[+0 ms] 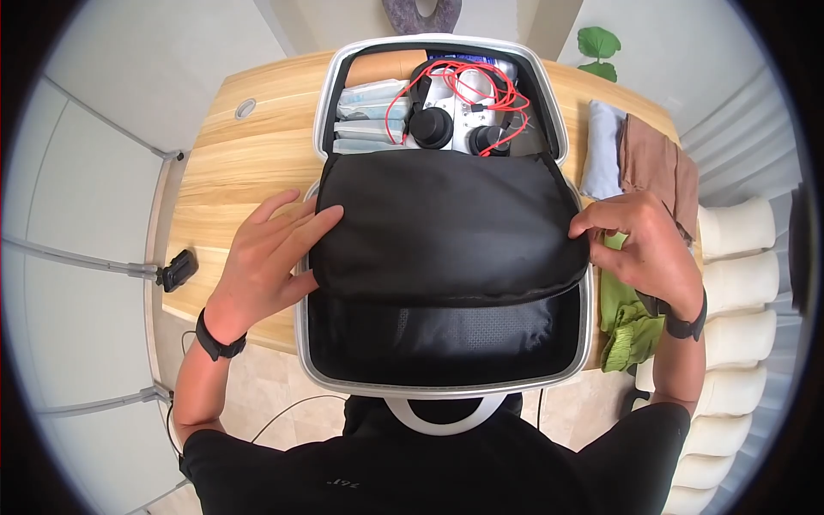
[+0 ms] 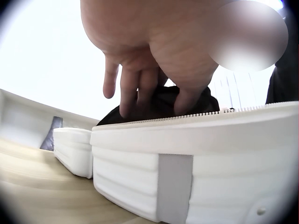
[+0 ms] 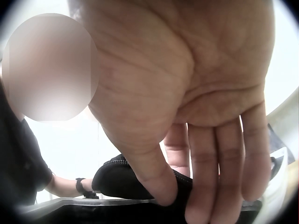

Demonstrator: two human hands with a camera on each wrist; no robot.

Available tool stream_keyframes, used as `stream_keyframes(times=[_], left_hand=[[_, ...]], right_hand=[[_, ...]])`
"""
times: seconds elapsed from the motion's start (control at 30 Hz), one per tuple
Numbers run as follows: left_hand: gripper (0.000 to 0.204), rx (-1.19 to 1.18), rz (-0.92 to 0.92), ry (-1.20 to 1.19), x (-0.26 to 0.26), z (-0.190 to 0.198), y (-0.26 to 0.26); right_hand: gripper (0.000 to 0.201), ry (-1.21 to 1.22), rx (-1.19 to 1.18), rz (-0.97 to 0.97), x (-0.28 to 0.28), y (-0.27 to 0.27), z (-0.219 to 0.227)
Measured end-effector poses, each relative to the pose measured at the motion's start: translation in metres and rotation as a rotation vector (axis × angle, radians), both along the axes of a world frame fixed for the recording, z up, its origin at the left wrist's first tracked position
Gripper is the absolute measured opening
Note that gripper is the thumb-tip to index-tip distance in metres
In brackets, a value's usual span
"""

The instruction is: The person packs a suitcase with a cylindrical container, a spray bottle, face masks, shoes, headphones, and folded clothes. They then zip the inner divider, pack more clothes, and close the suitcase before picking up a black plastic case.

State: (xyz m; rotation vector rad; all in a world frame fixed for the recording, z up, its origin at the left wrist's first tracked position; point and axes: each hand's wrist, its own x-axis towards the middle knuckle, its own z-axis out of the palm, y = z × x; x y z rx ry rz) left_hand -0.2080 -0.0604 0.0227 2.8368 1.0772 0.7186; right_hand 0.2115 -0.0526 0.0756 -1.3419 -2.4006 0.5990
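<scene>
A white suitcase (image 1: 442, 390) lies open, its near half showing a black lining (image 1: 429, 343). A padded black panel (image 1: 446, 227) slants over the middle, between the two halves. My left hand (image 1: 266, 253) grips its left edge; in the left wrist view that hand (image 2: 154, 51) has thumb and fingers on either side of the black fabric (image 2: 161, 103). At the right edge, my right hand (image 1: 644, 245) pinches the panel between thumb and fingers. The right wrist view shows this hand (image 3: 187, 88) over the black panel (image 3: 119, 182), with its fingertips partly hidden.
Headphones (image 1: 431, 127), a coiled red cable (image 1: 459, 64) and several pale packets (image 1: 373, 112) fill the far half. Right of the suitcase lie brown cloth (image 1: 657, 167), a light blue cloth (image 1: 603, 137) and green cloth (image 1: 631, 330). A black device (image 1: 178, 271) sits by the table's left edge.
</scene>
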Motion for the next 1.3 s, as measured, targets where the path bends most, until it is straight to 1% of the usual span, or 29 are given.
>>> stream_keyframes(times=[0.03,0.07,0.13,0.53,0.63,0.73,0.8,0.83,0.87,0.9,0.93,0.97,1.0,1.07,1.1,1.13,1.17,1.23,1.27,1.3], left_hand=[[0.074,0.037,-0.010,-0.006,0.001,0.000,0.001],[0.074,0.038,-0.011,-0.006,0.001,0.000,0.002],[0.064,0.076,-0.028,-0.031,0.002,0.000,0.002],[0.052,0.089,-0.024,-0.096,0.003,0.000,0.001],[0.048,0.110,-0.019,-0.138,0.004,0.008,0.005],[0.043,0.110,-0.006,-0.173,0.005,0.023,0.017],[0.033,0.146,0.041,-0.197,0.002,0.031,0.036],[0.016,0.079,0.122,-0.305,0.009,0.037,0.047],[0.016,-0.048,0.211,-0.426,0.012,0.040,0.064],[0.029,-0.177,0.229,-0.570,0.016,0.046,0.086],[0.033,-0.150,0.263,-0.562,0.014,0.047,0.115],[0.038,-0.206,0.224,-0.661,0.023,0.052,0.133],[0.041,-0.168,0.219,-0.637,0.023,0.048,0.162],[0.043,-0.130,0.212,-0.613,0.025,0.028,0.213],[0.044,-0.162,0.268,-0.505,0.027,0.020,0.232],[0.045,-0.196,0.323,-0.396,0.029,0.012,0.243],[0.045,-0.195,0.316,-0.395,0.030,0.002,0.248],[0.046,-0.132,0.386,-0.165,0.034,-0.013,0.258],[0.046,-0.136,0.378,-0.163,0.033,-0.018,0.262],[0.046,-0.128,0.383,-0.127,0.034,-0.020,0.263]], right_hand=[[0.020,0.000,0.002,-0.002,0.000,0.000,0.001],[0.020,-0.006,0.001,-0.002,0.000,-0.001,0.001],[0.020,-0.011,0.000,-0.001,0.001,-0.002,0.002],[0.022,-0.011,0.029,0.008,0.003,-0.003,0.002],[0.023,0.028,0.048,0.002,0.003,-0.001,0.006],[0.020,0.090,0.091,-0.006,0.005,0.010,0.012],[0.003,0.264,-0.033,-0.135,0.004,0.025,0.020],[0.011,0.310,-0.067,-0.157,0.006,0.038,0.024],[0.022,0.357,-0.101,-0.179,0.007,0.056,0.028],[0.028,0.386,-0.057,-0.168,0.004,0.074,0.031],[0.034,0.414,-0.014,-0.157,0.001,0.094,0.030],[0.034,0.429,-0.015,-0.177,0.001,0.116,0.027],[0.034,0.446,-0.013,-0.195,0.001,0.140,0.022],[0.029,0.437,-0.060,-0.260,0.004,0.186,0.003],[0.027,0.414,-0.093,-0.289,0.003,0.205,-0.008],[0.026,0.391,-0.128,-0.320,0.003,0.220,-0.019],[0.025,0.347,-0.155,-0.311,0.003,0.231,-0.030],[0.024,0.249,-0.192,-0.310,-0.001,0.244,-0.046],[0.024,0.250,-0.196,-0.318,-0.003,0.248,-0.052],[0.025,0.121,-0.128,-0.310,-0.007,0.248,-0.054]])
